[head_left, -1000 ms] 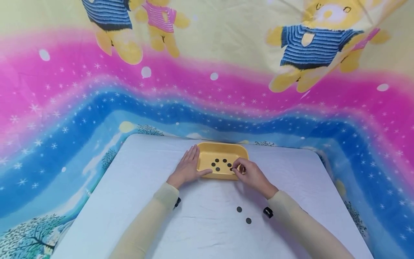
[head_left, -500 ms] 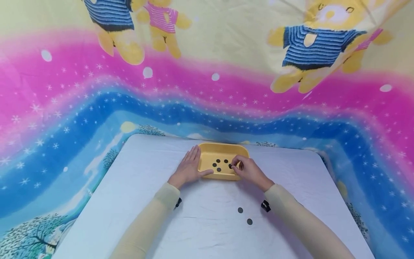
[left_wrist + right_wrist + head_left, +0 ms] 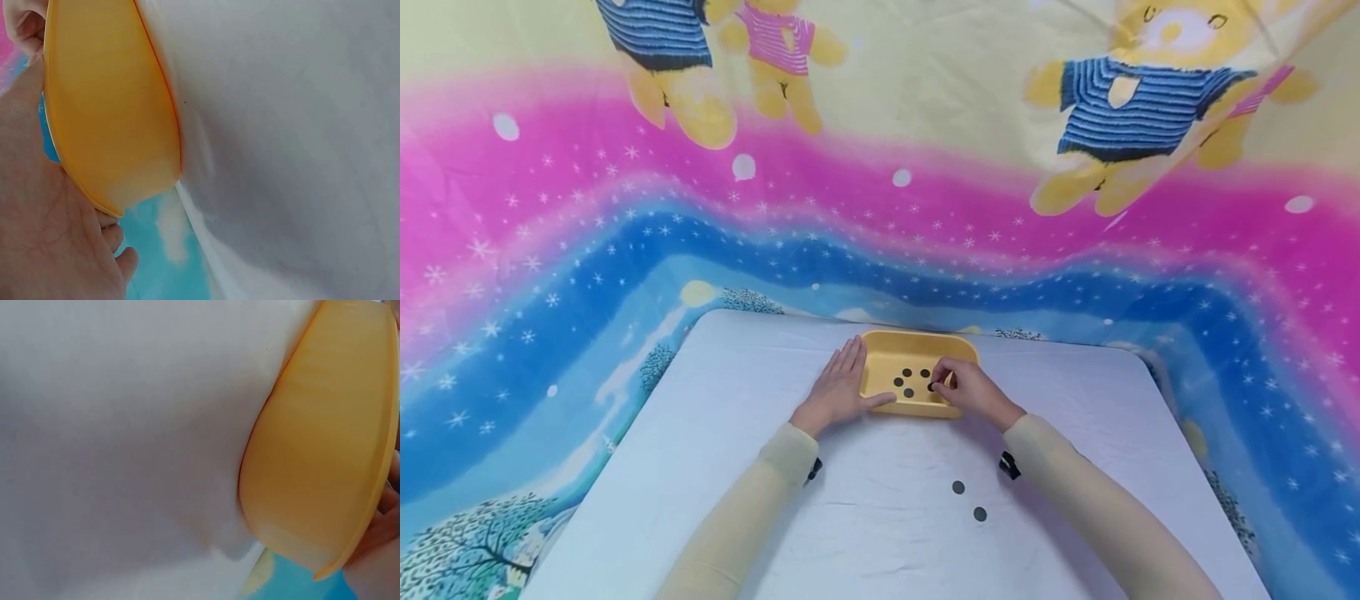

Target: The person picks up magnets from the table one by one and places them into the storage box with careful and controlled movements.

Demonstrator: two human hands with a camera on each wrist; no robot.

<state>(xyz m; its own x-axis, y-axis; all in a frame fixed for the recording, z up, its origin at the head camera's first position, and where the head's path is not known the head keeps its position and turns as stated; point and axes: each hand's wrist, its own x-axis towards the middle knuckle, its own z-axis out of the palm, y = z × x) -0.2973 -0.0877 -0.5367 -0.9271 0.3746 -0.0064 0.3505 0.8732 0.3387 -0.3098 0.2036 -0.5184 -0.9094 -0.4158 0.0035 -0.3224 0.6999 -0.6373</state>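
Note:
A shallow yellow tray (image 3: 917,342) sits at the back of the white table, several small dark discs (image 3: 908,392) lying flat inside it. My left hand (image 3: 833,393) rests against its left end, fingers straight and thumb along the front rim; the left wrist view has this hand's palm (image 3: 56,231) beside the yellow wall (image 3: 112,106). Over the tray's right part, my right hand (image 3: 977,393) pinches a dark disc (image 3: 931,387) between thumb and fingers, low near the tray floor. In the right wrist view the tray wall (image 3: 319,444) hides most of this hand (image 3: 375,556).
Two more dark discs (image 3: 958,487) lie on the white cloth (image 3: 880,517) in front of the tray, nearer the right forearm. A printed curtain (image 3: 925,200) with bears and snowflakes stands right behind the table's far edge. Black straps (image 3: 1010,465) show at both wrists.
My right hand has shifted slightly left and inward over the tray, carrying the pinched disc. The left hand stays in place on the tray, and the two discs on the cloth lie as before.

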